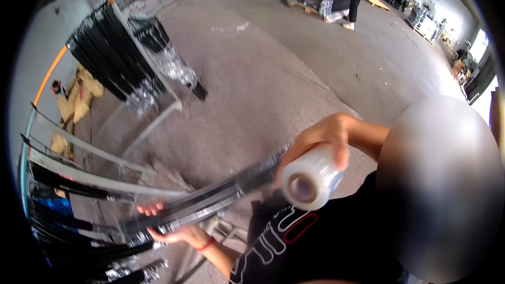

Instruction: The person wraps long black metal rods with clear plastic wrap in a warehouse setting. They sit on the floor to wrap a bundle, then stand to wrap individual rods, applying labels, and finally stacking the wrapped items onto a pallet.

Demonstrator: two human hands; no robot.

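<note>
My right hand point(329, 137) is closed round a roll of clear stretch film point(305, 181), with the open end of its core turned towards me. Beneath and beside that roll runs a long bundle of flat black bars point(210, 200), its surface shiny as if wrapped in film. At the bundle's left end, my left hand point(176, 233) cradles it from below. The thumb lies on the near side and the fingertips curl up over the far side; a red band circles the wrist. Where the bundle meets the roll, its far end is partly hidden by my right hand.
Black bars with film-wrapped ends lean on a metal rack point(179, 106) at upper left. More black bars point(68, 247) lie on a frame at lower left. Brown sacks point(83, 92) sit by the wall. Two people stand at a loaded pallet point(305, 8) far back.
</note>
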